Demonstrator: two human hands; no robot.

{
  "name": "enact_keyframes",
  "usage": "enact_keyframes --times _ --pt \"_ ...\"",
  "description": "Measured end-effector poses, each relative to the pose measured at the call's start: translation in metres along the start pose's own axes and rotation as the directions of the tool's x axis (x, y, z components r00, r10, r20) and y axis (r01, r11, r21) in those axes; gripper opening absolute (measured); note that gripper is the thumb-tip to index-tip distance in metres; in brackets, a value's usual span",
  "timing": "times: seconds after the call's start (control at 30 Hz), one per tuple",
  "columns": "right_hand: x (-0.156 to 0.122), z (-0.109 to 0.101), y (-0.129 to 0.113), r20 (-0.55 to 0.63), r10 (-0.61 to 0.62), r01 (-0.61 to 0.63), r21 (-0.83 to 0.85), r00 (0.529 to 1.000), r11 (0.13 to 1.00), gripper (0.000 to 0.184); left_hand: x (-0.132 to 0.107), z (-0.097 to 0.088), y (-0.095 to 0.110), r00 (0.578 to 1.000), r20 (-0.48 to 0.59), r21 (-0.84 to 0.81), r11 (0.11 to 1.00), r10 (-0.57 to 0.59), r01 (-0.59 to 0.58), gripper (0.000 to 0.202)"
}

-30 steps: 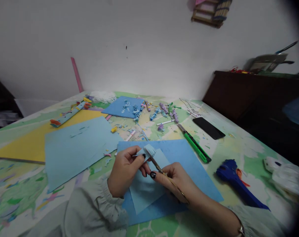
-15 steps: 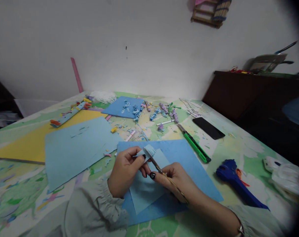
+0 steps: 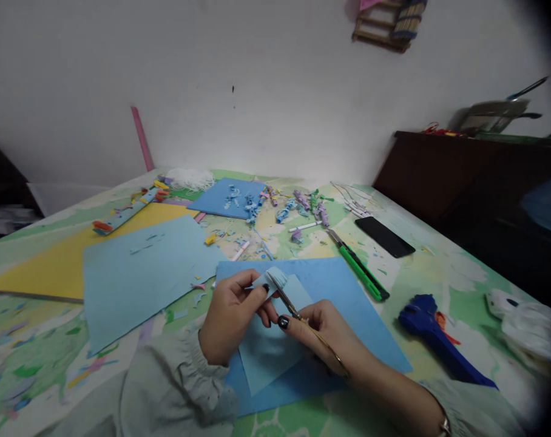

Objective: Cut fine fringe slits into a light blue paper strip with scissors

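Between thumb and fingers, my left hand (image 3: 234,312) pinches a small light blue foam-like piece (image 3: 278,277) whose far end is cut into a fringe. My right hand (image 3: 330,337) grips a pair of gold-handled scissors (image 3: 290,301), their blades lying against the fringed piece. Under both hands is a light blue sheet (image 3: 269,364), which rests on a larger, darker blue sheet (image 3: 366,328). The palm side of the right hand and part of the scissor handles are hidden.
Right of the blue sheet lie a green box cutter (image 3: 361,272), a black phone (image 3: 385,237) and a dark blue glue gun (image 3: 439,340). To the left are a light blue sheet (image 3: 143,273) and a yellow sheet (image 3: 39,267). Curled foam pieces (image 3: 284,210) and scraps lie behind.
Both hands stay in nearly the same place. The scissors and right thumb have shifted very slightly; the piece is still pinched in my left hand.
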State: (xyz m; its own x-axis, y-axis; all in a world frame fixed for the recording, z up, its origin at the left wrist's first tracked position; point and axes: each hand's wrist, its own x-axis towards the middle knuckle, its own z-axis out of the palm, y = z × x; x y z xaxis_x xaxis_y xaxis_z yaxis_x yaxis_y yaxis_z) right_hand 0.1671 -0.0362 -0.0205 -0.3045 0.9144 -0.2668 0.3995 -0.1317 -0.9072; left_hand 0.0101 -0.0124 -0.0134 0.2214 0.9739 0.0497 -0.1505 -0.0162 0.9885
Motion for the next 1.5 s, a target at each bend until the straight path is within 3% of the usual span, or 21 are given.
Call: enact_keyframes --times 0.47,1.5 --pt "-0.0003 -0.0012 0.0035 0.040 -0.008 0.004 0.099 0.999 0.995 0.047 -0.0001 0.0025 0.0052 1.000 -0.013 0.043 0.999 0.021 -0.020 0.010" --pt "0.0025 0.0014 0.0033 -0.037 0.043 -0.043 -0.009 0.998 0.999 0.049 0.0002 -0.0004 0.0001 1.000 -0.005 0.023 0.999 0.031 -0.031 0.010"
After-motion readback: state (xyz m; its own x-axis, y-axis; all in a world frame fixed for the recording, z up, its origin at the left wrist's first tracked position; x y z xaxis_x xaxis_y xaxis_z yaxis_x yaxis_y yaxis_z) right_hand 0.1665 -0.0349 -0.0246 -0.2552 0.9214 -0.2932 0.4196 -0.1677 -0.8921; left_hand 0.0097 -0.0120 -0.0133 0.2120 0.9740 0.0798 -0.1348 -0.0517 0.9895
